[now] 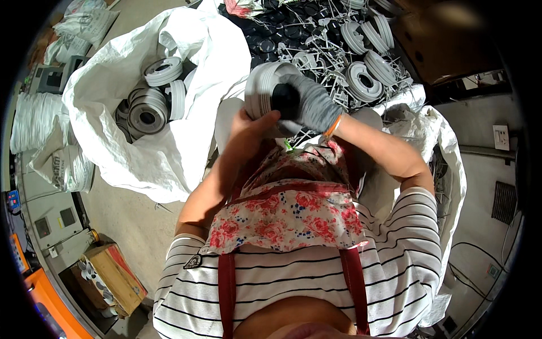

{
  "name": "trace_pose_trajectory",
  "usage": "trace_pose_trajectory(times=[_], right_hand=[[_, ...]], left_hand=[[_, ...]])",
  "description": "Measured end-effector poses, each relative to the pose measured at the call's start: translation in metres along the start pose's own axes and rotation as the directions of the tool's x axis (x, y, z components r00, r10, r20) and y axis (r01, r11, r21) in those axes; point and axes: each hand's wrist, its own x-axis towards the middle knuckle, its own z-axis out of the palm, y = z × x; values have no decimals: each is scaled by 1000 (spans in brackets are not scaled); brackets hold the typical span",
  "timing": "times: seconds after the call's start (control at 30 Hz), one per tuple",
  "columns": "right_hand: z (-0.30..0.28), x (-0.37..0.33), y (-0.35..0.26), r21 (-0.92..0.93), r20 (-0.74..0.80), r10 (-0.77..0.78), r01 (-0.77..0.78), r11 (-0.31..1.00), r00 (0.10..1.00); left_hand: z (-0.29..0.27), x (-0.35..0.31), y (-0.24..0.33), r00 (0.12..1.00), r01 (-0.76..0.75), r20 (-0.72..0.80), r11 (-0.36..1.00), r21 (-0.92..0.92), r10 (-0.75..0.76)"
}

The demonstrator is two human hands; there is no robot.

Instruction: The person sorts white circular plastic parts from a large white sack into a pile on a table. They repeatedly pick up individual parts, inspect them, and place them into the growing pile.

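Observation:
In front of my apron, my bare left hand (254,127) grips the lower left of a white ribbed plastic ring (261,90), its thumb lying along the near rim. My right hand (319,104), in a grey knitted glove, is bent over the ring's right side. Between the gloved fingers and the ring shows a black round piece (285,99), which looks like a cap. The gloved fingertips are partly hidden and slightly blurred. Just beyond my hands lies a heap of black caps (293,31) and thin white plastic sprues (324,59).
A large open white sack (209,42) at the left holds several white ribbed rings (148,113). More ribbed rings (364,82) lie on the heap's right side. Another white sack (454,164) stands at my right. A cardboard box (116,277) sits at the lower left.

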Motion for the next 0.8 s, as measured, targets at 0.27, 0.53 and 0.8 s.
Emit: trace_pose_trajectory(times=[0.27, 0.53, 0.8], right_hand=[[15, 1, 30, -433, 176, -426, 459, 776, 887], [-39, 21, 95, -322, 15, 468, -439, 839, 884], [-89, -64, 331, -455, -552, 672, -854, 253, 494]], left_hand=[[0, 1, -11, 998, -58, 15, 997, -54, 59], [-55, 18, 35, 655, -208, -256, 496, 843, 710], [-83, 42, 34, 707, -276, -333, 677, 683, 624]])
